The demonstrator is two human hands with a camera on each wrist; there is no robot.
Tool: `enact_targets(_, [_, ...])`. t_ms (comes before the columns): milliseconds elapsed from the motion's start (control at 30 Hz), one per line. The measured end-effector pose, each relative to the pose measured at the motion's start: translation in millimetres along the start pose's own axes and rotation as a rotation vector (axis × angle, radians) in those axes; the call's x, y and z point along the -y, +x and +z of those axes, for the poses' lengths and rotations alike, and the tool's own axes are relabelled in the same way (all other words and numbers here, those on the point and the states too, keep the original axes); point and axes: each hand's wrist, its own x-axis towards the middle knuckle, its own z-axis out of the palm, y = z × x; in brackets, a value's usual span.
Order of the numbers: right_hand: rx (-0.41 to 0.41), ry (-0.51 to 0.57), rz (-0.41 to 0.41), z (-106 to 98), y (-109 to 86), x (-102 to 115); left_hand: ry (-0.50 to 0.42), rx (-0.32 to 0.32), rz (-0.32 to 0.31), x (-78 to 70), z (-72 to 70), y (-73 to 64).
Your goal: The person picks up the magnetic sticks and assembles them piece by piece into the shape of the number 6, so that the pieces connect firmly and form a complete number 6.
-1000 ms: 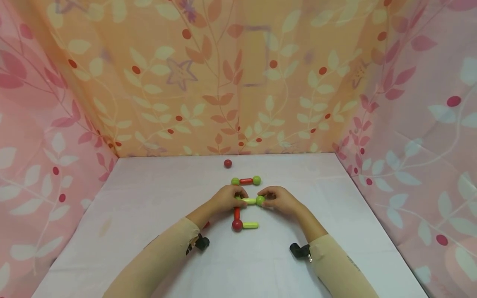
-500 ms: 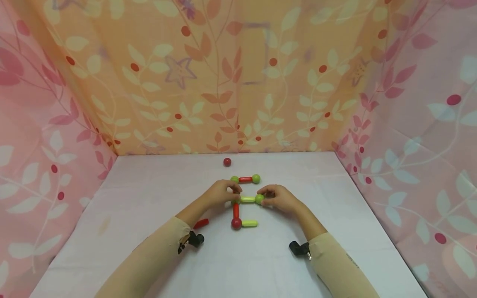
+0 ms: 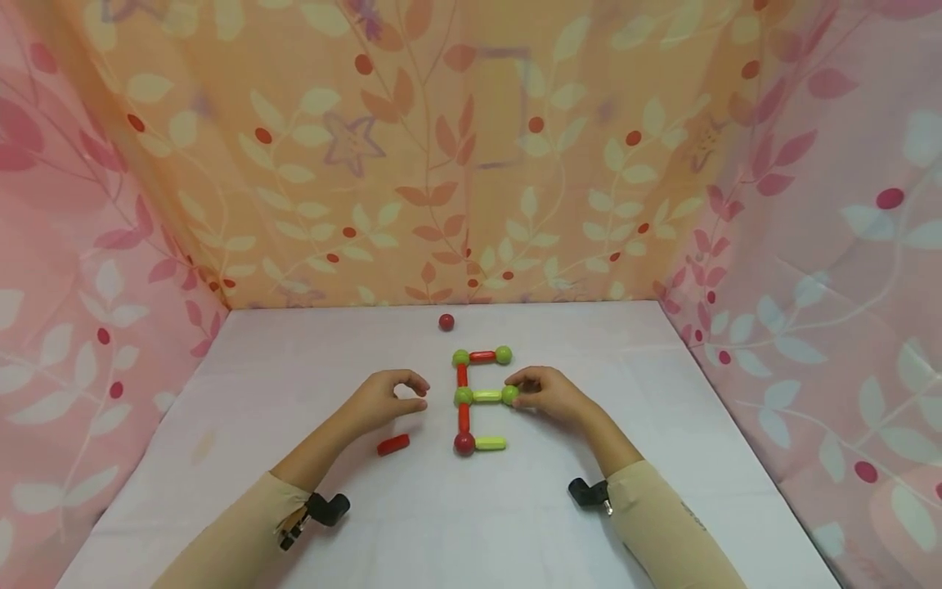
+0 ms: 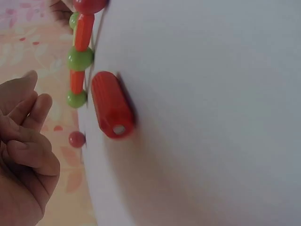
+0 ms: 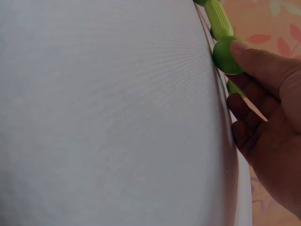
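On the white table, red and yellow-green rods joined by balls form a shape with three arms pointing right. My right hand (image 3: 548, 394) pinches the green ball (image 5: 228, 56) at the end of the middle arm, a yellow-green rod (image 3: 487, 396). Along the shape's left side run two red rods (image 3: 464, 418), with a green ball (image 3: 463, 396) between them and a red ball (image 3: 464, 443) at the near end. My left hand (image 3: 383, 402) holds nothing, fingers loosely bent, left of the shape. Close below it lies a loose red rod (image 4: 113, 106).
A single red ball (image 3: 446, 322) sits near the table's back edge. The far arm is a red rod (image 3: 482, 357) ending in a green ball (image 3: 504, 354); the near arm is a yellow-green rod (image 3: 491, 443). Patterned cloth (image 3: 353, 204) surrounds the table.
My left hand has let go of the middle-left green ball and moved left and nearer, uncovering the loose red rod. The right hand keeps its place at the other green ball.
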Motion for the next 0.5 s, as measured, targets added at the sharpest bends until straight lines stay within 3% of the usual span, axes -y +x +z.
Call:
enact_targets(133, [-0.006,-0.002,0.008,1.1,0.4,-1.0,-0.007,0.017,-0.02,16.2,-4.5,-19.5])
enact_targets(267, [-0.006,-0.007,0.0,2.1,0.7,-1.5,-0.034,0.075,-0.022,32.3,-9.7,-36.9])
enact_targets(500, [0.005,-0.014,-0.001,0.6,3.0,-2.3,0.015,0.108,0.062,53.2,-15.8,-53.3])
